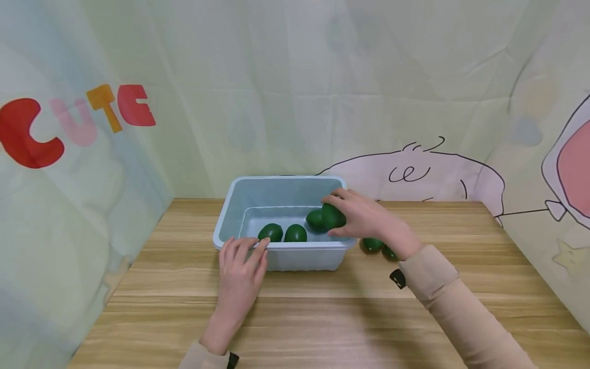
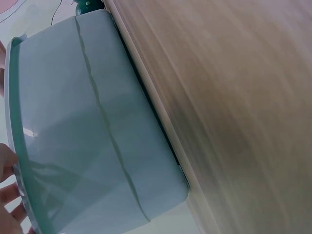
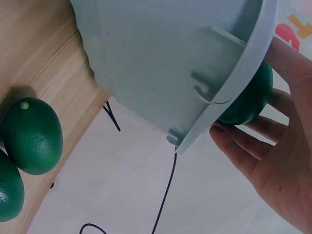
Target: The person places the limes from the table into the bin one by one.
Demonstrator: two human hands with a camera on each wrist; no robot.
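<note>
A light blue plastic bin (image 1: 299,260) stands on the table, with three dark green avocados inside: one at the front left (image 1: 271,232), another at the front middle (image 1: 296,233) and one farther right (image 1: 315,220). My right hand (image 1: 361,215) grips a further avocado (image 1: 334,216) over the bin's right end; the rim partly hides this fruit in the right wrist view. My left hand (image 1: 240,271) holds the bin's near rim at the left, its fingers bent over the edge. In the left wrist view only part of that hand (image 2: 9,195) shows at the rim.
Outside the bin, just to its right, two more avocados (image 1: 371,245) (image 3: 33,136) lie side by side on the wooden table (image 1: 322,318), partly hidden by my right wrist. A printed curtain (image 1: 286,102) hangs behind the table and along its sides.
</note>
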